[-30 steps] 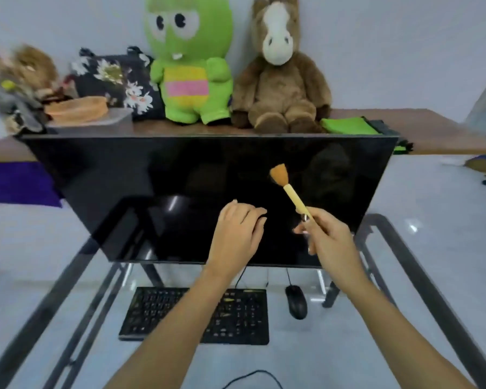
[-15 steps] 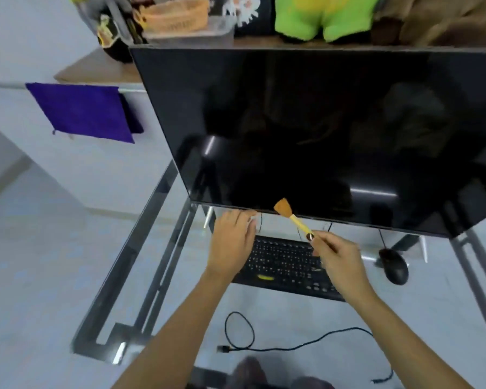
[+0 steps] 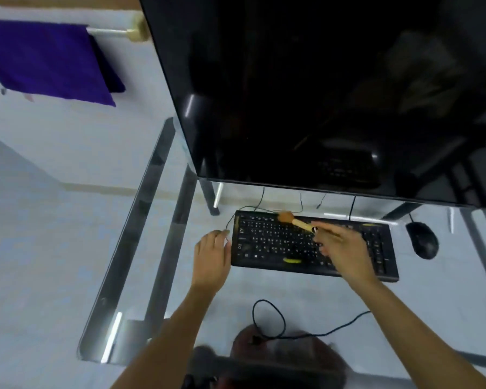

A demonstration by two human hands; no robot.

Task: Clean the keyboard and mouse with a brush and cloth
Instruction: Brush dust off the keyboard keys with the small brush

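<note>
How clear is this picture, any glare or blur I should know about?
Head view: the monitor is dark and glossy, with a bright glare streak near its lower left and a faint mirrored keyboard. The brush tip is smeared with motion blur above the keyboard, and both hands look soft. The glass desk edge bows from wide-angle distortion. The bottom of the frame is blurry.
</note>
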